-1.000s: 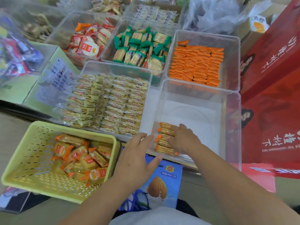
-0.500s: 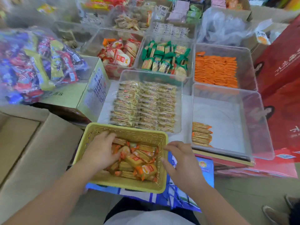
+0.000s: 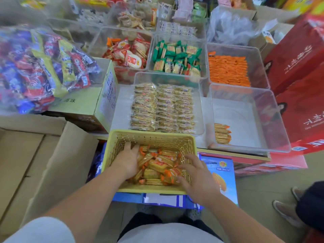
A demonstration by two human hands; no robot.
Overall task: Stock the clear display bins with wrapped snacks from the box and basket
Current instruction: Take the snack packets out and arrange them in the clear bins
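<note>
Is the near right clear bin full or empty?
Nearly empty: the bin holds one small stack of snacks at its near-left corner.

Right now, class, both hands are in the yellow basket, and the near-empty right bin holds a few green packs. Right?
No: the packs in that bin are orange, not green; the head view shows it. The left hand and right hand are in the basket.

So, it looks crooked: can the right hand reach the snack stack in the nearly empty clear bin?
Probably yes: the right hand is in the yellow plastic basket near that open bin; stack uncovered.
</note>
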